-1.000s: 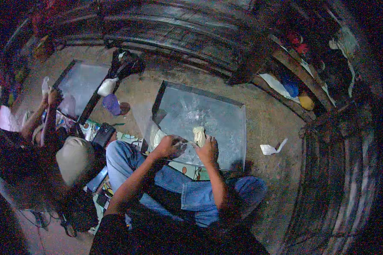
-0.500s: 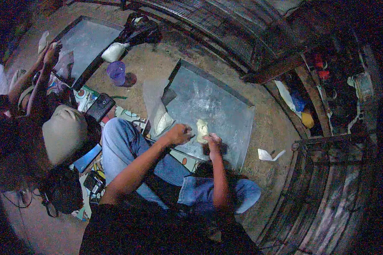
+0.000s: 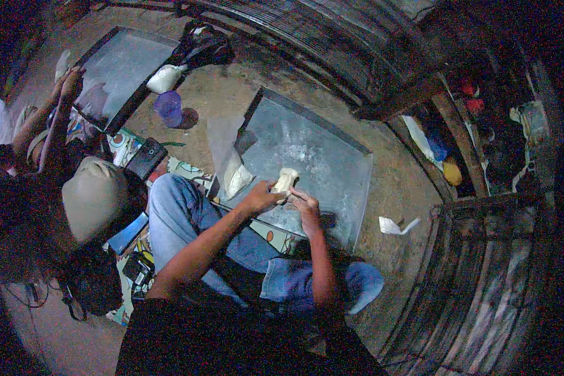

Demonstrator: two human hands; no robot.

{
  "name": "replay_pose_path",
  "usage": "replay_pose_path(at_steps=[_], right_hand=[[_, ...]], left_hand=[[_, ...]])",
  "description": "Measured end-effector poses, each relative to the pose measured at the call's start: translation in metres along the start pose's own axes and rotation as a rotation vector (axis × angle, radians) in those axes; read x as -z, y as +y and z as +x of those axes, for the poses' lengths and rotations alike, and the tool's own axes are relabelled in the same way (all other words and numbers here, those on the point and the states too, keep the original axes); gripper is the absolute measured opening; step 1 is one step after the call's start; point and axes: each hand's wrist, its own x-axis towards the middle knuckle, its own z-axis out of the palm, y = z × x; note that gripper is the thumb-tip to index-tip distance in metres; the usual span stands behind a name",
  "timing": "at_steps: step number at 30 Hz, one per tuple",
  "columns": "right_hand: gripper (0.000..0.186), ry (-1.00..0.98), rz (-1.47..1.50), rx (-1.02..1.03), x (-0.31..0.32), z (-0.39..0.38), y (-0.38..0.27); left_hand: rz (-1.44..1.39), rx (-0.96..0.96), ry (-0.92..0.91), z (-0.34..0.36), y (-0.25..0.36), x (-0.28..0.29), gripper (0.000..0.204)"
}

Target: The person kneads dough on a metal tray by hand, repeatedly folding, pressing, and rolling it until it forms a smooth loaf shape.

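Note:
A pale, dough-like lump (image 3: 286, 178) is held over a shallow metal tray (image 3: 329, 150) in front of me. My left hand (image 3: 264, 198) is closed on the lump's left side. At its lower right, my right hand (image 3: 306, 207) pinches it with the fingertips. Near the tray's left edge lie a clear plastic sheet (image 3: 222, 144) and a white, lumpy packet (image 3: 235, 177). My bent legs (image 3: 182, 213) in blue jeans are below the tray.
At left, a co-worker's hands (image 3: 70, 81) are raised by a second tray (image 3: 125, 56). A purple cup (image 3: 168, 109), white bag (image 3: 164, 78), black bag (image 3: 203, 44) and phone (image 3: 145, 155) lie between. Wooden frames (image 3: 457, 138) and a white scrap (image 3: 391, 224) are at right.
The view has shifted since the first frame. Since half a second ago, my left hand has moved right and taken hold of the lump, which has shifted up and left with my right hand.

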Motion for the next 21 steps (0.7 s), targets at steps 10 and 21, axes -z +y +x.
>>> replay_pose_path(at_steps=[10,21], right_hand=[[0.055,-0.066,0.152,-0.007,0.009,-0.001,0.010],[0.053,-0.036,0.285,0.007,-0.005,0.004,0.033]], left_hand=[[0.266,-0.058,-0.202,-0.012,0.037,0.010,0.040],[0.031,-0.001,-0.037,-0.020,0.044,0.001,0.041]])
